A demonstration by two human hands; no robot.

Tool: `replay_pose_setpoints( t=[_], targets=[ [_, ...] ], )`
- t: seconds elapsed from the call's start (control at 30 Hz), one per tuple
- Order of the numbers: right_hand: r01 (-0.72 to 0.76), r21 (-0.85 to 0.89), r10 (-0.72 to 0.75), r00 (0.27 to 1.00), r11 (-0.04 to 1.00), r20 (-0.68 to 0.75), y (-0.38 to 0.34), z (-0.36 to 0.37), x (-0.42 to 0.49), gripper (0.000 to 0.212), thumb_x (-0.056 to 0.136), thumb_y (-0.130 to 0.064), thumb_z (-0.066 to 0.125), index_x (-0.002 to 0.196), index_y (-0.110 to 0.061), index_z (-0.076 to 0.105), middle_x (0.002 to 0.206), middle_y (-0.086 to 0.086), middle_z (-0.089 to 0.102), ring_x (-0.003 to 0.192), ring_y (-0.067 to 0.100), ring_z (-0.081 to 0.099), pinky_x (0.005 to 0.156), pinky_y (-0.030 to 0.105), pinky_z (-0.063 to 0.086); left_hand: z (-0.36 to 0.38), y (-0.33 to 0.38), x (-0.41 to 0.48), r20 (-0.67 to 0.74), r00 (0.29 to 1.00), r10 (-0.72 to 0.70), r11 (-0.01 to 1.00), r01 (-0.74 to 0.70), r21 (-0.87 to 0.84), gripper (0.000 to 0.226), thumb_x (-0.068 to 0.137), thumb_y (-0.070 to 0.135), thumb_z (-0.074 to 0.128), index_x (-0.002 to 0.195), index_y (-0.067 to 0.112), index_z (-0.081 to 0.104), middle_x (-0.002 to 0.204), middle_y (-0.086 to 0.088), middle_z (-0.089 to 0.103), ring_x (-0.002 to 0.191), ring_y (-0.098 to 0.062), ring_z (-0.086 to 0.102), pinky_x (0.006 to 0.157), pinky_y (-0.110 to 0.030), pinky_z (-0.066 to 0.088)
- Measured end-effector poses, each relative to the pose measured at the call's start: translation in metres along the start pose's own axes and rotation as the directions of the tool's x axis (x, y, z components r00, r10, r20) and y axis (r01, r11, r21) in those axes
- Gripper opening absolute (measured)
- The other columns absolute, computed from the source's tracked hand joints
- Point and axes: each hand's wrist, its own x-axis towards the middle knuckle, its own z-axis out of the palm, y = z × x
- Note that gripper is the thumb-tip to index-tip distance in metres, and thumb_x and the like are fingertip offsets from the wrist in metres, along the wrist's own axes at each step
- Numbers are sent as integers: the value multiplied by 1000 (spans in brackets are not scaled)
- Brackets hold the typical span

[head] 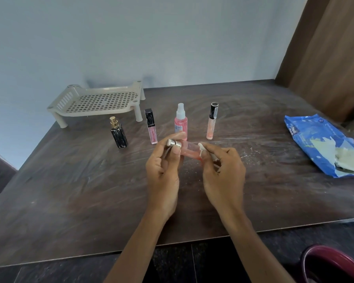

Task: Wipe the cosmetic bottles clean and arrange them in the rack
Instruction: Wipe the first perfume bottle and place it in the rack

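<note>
My left hand (164, 168) grips a pink bottle (189, 151) with a silver cap, held sideways above the table. My right hand (223, 172) pinches a small white wipe (201, 149) against the bottle's body. Behind them stand a black bottle with a gold top (119, 134), a slim pink tube with a black cap (151, 126), a pink spray bottle (180, 121) and a taller pink tube with a black cap (212, 121). The beige perforated rack (98, 103) sits at the back left with nothing on it.
A blue pack of wet wipes (315, 144) lies at the right edge of the dark wooden table (70, 190), a wipe hanging out of it. A wall runs behind the table. A dark red chair (335, 264) shows at the bottom right.
</note>
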Motion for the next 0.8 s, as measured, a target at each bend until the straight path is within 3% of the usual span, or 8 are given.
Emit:
replay_pose_setpoints(
  t=[0.1,0.23,0.37,0.43,0.5,0.6,0.7,0.8],
  targets=[
    [33,5,-32,998,999,-57,-1,2,-5,26,96,-21,62,120,-25,70,91,-13,49,89,-1,52,70,2,41,2,2,-1,-45,999,4,1000,-4,8,20,97,18,57,111,8,68,116,-7,72,116,-26,66,103,-54,49],
    [100,-25,-102,990,995,-93,2,1,-6,27,96,-19,62,121,-22,69,93,-8,51,86,3,53,69,7,46,4,5,-2,-62,997,-48,999,49,15,21,94,21,59,109,18,73,107,-5,77,107,-19,71,91,-34,58],
    [151,-77,-160,980,985,-116,3,1,-4,26,94,-17,64,119,-21,71,88,-7,53,79,7,53,74,8,44,4,5,0,-84,993,-88,995,84,-49,19,92,14,61,105,9,73,101,-4,78,102,-19,73,93,-34,58],
    [200,-132,-215,970,971,-110,-3,4,-5,26,93,-17,65,117,-23,71,87,-10,54,85,12,52,82,17,44,5,5,-1,-73,996,-47,999,48,4,24,93,16,61,111,2,70,102,-7,77,102,-20,72,93,-35,57],
    [273,-159,-290,953,949,-92,-15,9,-8,25,93,-17,64,116,-25,72,89,-11,55,90,15,50,83,35,47,4,5,-1,-63,998,3,998,0,55,22,96,15,58,110,2,70,101,-9,77,98,-20,72,88,-32,58],
    [343,-163,-353,935,925,-37,-30,17,-12,25,95,-22,61,117,-26,72,92,-10,58,91,14,51,81,43,48,1,6,0,-81,995,54,997,-50,58,18,101,11,52,109,4,68,100,-12,75,95,-24,71,83,-32,59],
    [313,-202,-326,945,928,-34,-21,13,-7,25,94,-23,61,116,-30,71,90,-12,56,89,12,50,80,46,50,0,5,1,-125,990,58,998,-59,-2,17,102,8,50,108,4,66,107,-9,74,105,-22,70,90,-33,57],
    [152,-202,-167,984,968,-62,-1,5,1,24,96,-25,59,117,-29,71,90,-11,55,89,10,50,83,46,50,-2,0,3,-122,991,60,998,-56,37,17,103,13,50,109,6,65,111,-8,73,110,-23,68,99,-45,53]
  ],
)
